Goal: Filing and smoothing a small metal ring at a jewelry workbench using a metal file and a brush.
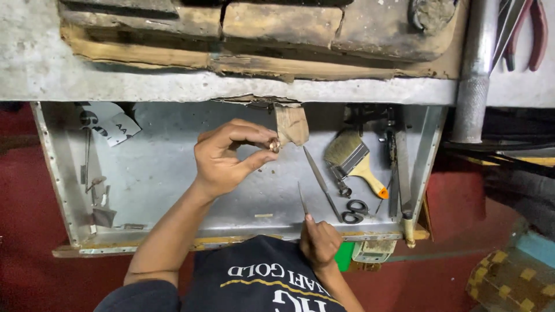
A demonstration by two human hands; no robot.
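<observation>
Copper-coloured and small, a ring [274, 144] sits pinched between the thumb and forefinger of the person's left hand [226, 156], held up just beside the worn wooden peg [292, 123] that juts from the edge of the bench [231, 86]. The fingers are closed firmly on it. Lower down, the right hand [318, 242] is wrapped around the handle end of a slim needle file [303, 199], its point aimed up towards the ring but well apart from it — no contact between the two.

Below both hands lies a metal tray [173, 173], dusty and grey. A longer file [321, 182] rests on it, near a paintbrush with a yellow handle [355, 162] and a pair of black-handled scissors [354, 210]. A few thin tools lie at the tray's left side [95, 185], too small to name. Red-handled pliers [529, 32] lie on the bench top at the far right.

As for progress, I'd judge the work on the ring to be somewhere in the middle — it has a rounded form already, yet the file is in hand and held off, as if the piece is being looked over. Whether the surface is finished cannot be told; the ring is too small to read.
</observation>
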